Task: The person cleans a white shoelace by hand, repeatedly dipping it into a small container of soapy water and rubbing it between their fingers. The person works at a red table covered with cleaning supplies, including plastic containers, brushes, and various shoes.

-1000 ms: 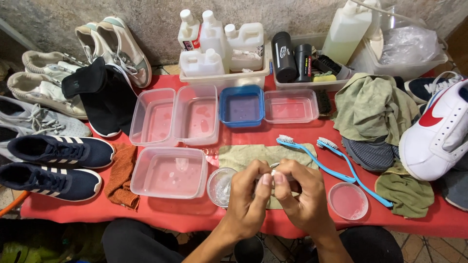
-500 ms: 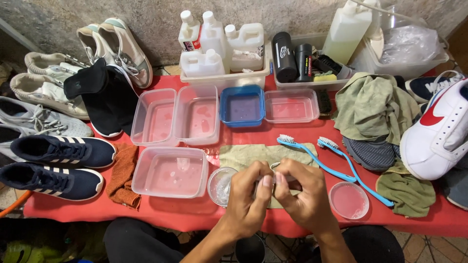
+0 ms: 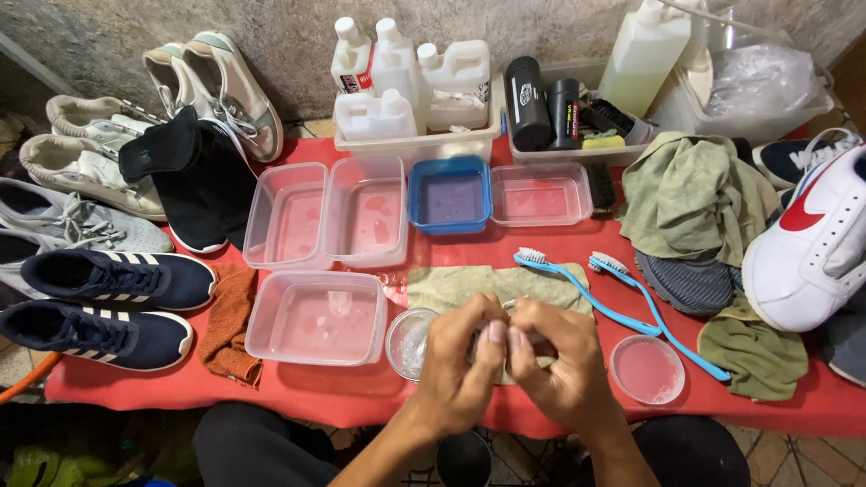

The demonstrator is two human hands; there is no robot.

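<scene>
I see my left hand (image 3: 460,365) and right hand (image 3: 564,370) pressed together over the green cloth (image 3: 469,287), fingers curled tight around something small I can't make out, perhaps a little tube. A round clear cup (image 3: 408,341) sits just beside my left hand.

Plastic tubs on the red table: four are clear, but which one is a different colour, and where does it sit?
The blue tub, in the back row between a clear square tub and a clear shallow tub.
</scene>
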